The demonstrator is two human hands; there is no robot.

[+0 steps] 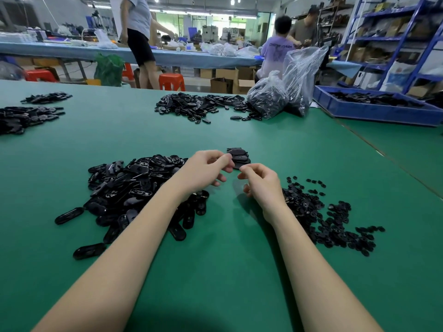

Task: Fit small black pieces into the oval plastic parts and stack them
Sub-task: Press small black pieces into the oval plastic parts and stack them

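nearest us, our two bare forearms reach out over the green table [215, 271]. our left hand [205, 172] hovers with its fingers curled, just beyond the near pile of oval plastic parts [134, 188] that lies to its left; we cannot tell whether it holds anything. our right hand [260, 185] has fingers curled and thumb brought to the fingertips, as if pinching, though whatever sits between them is too small for us to see. right of that hand spreads the scatter of small black pieces [323, 216]. just past both hands stands the short stack of oval parts [238, 158], close to our left fingertips. farther off we see a second heap of oval parts [199, 105] mid-table, two smaller heaps [26, 116] at the far left, clear plastic bags [285, 92] filled with dark parts, and a blue crate [374, 109] on the right. beyond the table, people stand and sit at a long blue bench [72, 50], with orange stools [171, 81] and blue shelving [395, 37].
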